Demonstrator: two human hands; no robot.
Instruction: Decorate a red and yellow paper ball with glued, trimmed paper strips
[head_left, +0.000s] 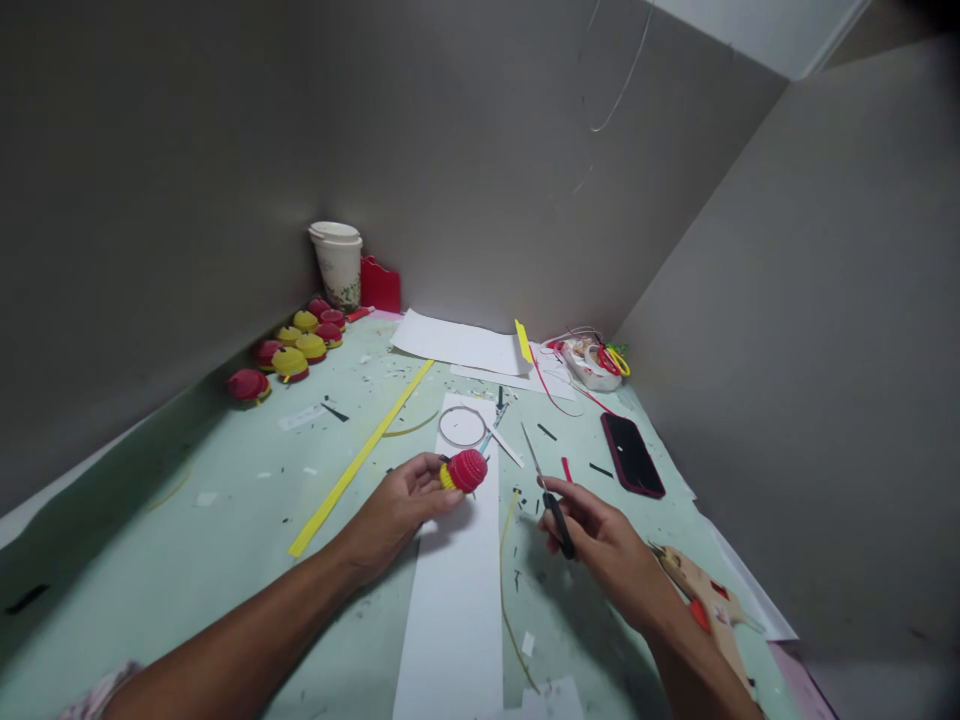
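Between the thumb and fingers of my left hand (pixel 409 497) is a small red and yellow ball-like piece (pixel 465 470), its red ribbed part facing right and its yellow part near my fingertips. My right hand (pixel 592 520) holds scissors (pixel 559 525) by their black handle, the thin blades pointing up and away to the left. A gap separates the scissors from the piece. Under the piece lies a long white paper strip (pixel 457 620) with a thin ring (pixel 463 427) on its far part.
Several red and yellow pieces (pixel 290 363) stand at the left by a lidded cup (pixel 339 265). A yellow strip (pixel 360 460) lies left of the paper. White sheets (pixel 465 343) are behind. A phone (pixel 632 455) and a glue gun (pixel 705 590) lie at the right.
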